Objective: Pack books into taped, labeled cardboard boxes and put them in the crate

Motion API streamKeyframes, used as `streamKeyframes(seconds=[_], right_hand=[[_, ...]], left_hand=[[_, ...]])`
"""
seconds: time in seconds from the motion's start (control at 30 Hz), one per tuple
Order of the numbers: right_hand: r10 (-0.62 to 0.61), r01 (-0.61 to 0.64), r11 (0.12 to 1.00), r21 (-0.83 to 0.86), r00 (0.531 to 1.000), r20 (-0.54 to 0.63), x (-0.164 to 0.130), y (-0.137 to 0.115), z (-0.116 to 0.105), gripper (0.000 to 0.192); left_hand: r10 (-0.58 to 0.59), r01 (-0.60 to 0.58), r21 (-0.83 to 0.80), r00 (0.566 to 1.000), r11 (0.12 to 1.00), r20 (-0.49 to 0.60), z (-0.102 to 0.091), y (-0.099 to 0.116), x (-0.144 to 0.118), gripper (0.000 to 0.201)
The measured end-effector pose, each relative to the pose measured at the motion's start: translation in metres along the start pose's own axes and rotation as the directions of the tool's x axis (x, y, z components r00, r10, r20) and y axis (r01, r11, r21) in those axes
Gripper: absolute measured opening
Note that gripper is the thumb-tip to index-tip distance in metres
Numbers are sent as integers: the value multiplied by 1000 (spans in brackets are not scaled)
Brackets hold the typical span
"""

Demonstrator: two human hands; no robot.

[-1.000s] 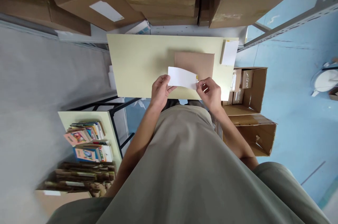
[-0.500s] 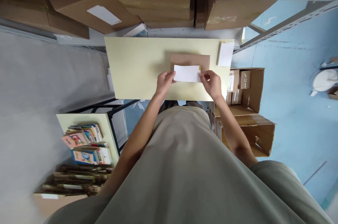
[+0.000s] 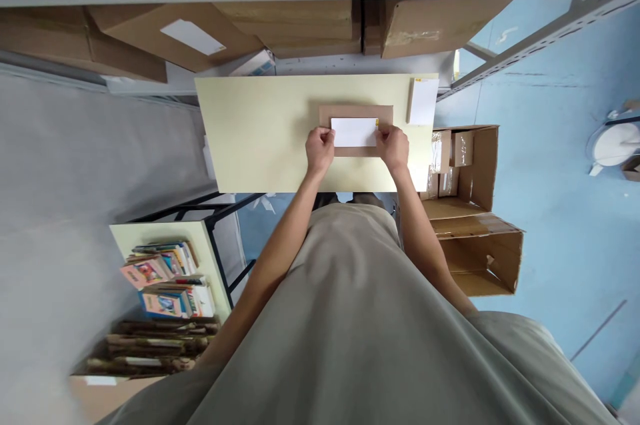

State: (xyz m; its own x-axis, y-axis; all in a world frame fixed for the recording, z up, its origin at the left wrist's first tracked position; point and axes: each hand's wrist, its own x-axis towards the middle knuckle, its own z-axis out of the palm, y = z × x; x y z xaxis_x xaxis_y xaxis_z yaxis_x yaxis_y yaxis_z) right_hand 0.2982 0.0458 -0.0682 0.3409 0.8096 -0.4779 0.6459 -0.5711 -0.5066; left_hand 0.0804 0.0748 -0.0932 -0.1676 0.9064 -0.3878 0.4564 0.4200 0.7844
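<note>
The person stands at a pale yellow table [image 3: 260,138] and looks straight down over their own grey-green shirt. A flat brown parcel [image 3: 356,111] lies on the tabletop toward its far right part, and a white label [image 3: 354,132] lies flat across the middle of the parcel's top face, with a small yellow mark at the label's 3 o'clock corner.

The left hand [image 3: 320,148] is at the label's 9 o'clock end, fingers curled and pinching that short edge against the parcel. The right hand [image 3: 394,147] is at the label's 3 o'clock end, fingers likewise bent and pressed on that edge. Both hands are closed on the label, one at each end, with the label stretched level between them.

At about 2 o'clock from the parcel, at the far right corner of the table, rests a white sheet [image 3: 423,101], apart from the parcel. Past the table at 12 o'clock, large cardboard boxes [image 3: 295,25] sit under a grey shelf rail. At 4 o'clock from the table, on the blue floor, stands an open carton [image 3: 475,205]. At 7 o'clock a second, smaller table carries a row of books [image 3: 165,275], with flattened cardboard [image 3: 150,341] lying below them
</note>
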Motion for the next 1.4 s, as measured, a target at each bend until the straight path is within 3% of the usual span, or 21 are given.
streamKeyframes(seconds=[0.37, 0.53, 0.77, 0.93, 1.03, 1.23, 1.4], right_hand=[[18, -13, 992, -123, 999, 40, 3, -12, -3, 28], [-45, 54, 989, -134, 996, 71, 7, -7, -10, 24], [-292, 316, 908, -274, 948, 126, -41, 2, -14, 46], [-348, 399, 849, -347, 915, 201, -73, 9, -8, 56], [-334, 388, 841, -377, 921, 202, -67, 2, -6, 59], [-200, 235, 868, -437, 972, 126, -30, -35, -16, 61], [-179, 253, 846, -470, 964, 196, -61, -35, -20, 54]], left_hand=[[-26, 28, 102, 1000, 994, -14, 5, 4, 7, 15], [-27, 27, 108, 1000, 994, 1, 2, 1, 11, 13], [18, -18, 55, 1000, 998, -7, 2, -13, 16, 11], [40, -39, 44, 999, 998, -32, 4, -14, 15, 11], [49, -49, 32, 999, 998, -9, 3, -13, 14, 12], [52, -53, 22, 999, 998, 9, 0, -7, 12, 19], [28, -28, 16, 999, 999, 24, -2, -3, 8, 17]])
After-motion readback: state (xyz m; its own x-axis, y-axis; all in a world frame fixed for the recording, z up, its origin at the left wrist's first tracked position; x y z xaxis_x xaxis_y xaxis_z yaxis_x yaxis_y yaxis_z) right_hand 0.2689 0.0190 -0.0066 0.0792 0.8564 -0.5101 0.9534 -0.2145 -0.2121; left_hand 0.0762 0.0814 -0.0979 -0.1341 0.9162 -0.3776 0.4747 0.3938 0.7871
